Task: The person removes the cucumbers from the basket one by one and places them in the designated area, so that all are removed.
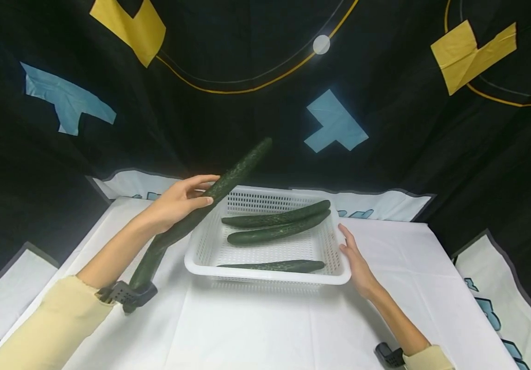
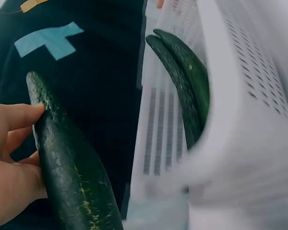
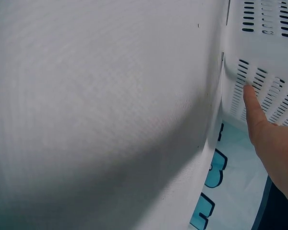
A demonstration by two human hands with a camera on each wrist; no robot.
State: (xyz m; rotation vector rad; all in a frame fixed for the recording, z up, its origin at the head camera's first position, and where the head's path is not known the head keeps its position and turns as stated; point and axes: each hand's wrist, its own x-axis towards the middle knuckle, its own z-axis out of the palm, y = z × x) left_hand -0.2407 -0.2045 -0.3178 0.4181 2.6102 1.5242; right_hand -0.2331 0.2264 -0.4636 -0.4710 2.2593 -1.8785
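In the head view my left hand point(image 1: 179, 203) holds a long dark green cucumber point(image 1: 237, 172) slantwise above the left side of a white slotted plastic basket point(image 1: 265, 273). The left wrist view shows thumb and fingers pinching that cucumber point(image 2: 72, 158) near its tip. Its lower length runs behind my forearm, with a bend; whether that is all one cucumber I cannot tell. My right hand point(image 1: 358, 264) touches the basket's right outer side, fingers fairly straight. From the right wrist, a fingertip lies against the slotted wall point(image 3: 237, 108); the other fingers are mostly hidden.
Inside the basket, two cucumbers point(image 1: 279, 234) lie side by side toward the back and another cucumber point(image 1: 288, 265) lies along the front wall. White cloth point(image 1: 246, 329) covers the table. A black curtain point(image 1: 228, 128) with yellow and blue shapes hangs behind.
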